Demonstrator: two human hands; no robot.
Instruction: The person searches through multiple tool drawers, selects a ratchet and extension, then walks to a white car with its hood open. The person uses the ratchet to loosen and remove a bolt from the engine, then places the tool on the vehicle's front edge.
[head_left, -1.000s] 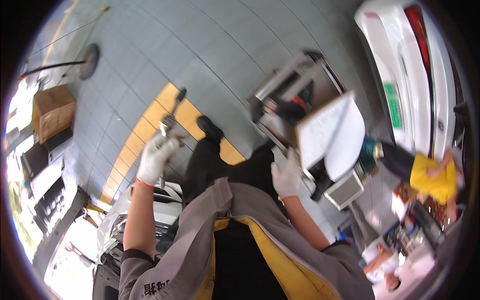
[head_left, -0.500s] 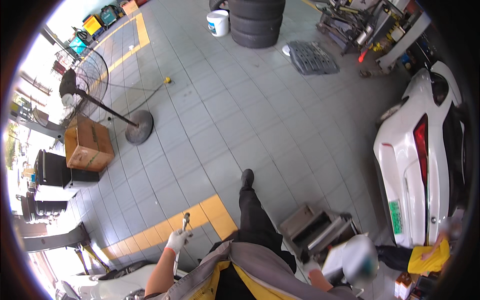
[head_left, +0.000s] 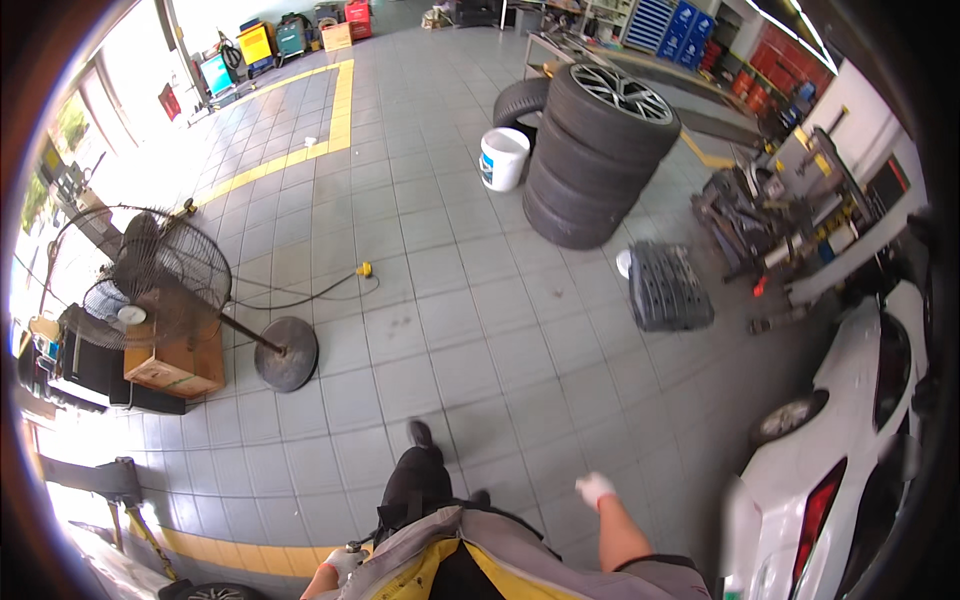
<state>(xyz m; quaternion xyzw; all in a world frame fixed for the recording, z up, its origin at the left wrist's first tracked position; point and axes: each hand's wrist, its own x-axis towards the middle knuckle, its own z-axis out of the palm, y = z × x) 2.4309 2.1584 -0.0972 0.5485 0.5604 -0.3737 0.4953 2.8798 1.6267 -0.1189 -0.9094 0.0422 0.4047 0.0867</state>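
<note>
My left hand (head_left: 345,563), in a white glove, is low in the picture beside my jacket. It is closed on a metal ratchet wrench (head_left: 355,547); only the tool's head end shows, and the rest is hidden by the hand and the lower edge. My right hand (head_left: 595,488), also in a white glove, is stretched out ahead over the tiled floor, touching nothing visible. Its fingers are smeared by motion. One dark shoe (head_left: 420,433) is forward on the grey tiles.
A floor fan (head_left: 285,353) and a cardboard box (head_left: 180,360) stand at left. Ahead are stacked tyres (head_left: 590,170), a white bucket (head_left: 503,160) and a dark plastic panel (head_left: 670,287). A white car (head_left: 790,500) is at right, a lift arm (head_left: 95,480) at lower left.
The view has tilted up and moved forward; the toolbox and the other people have left the picture. My right hand has swung forward. My left hand, with the wrench, is lower in view.
</note>
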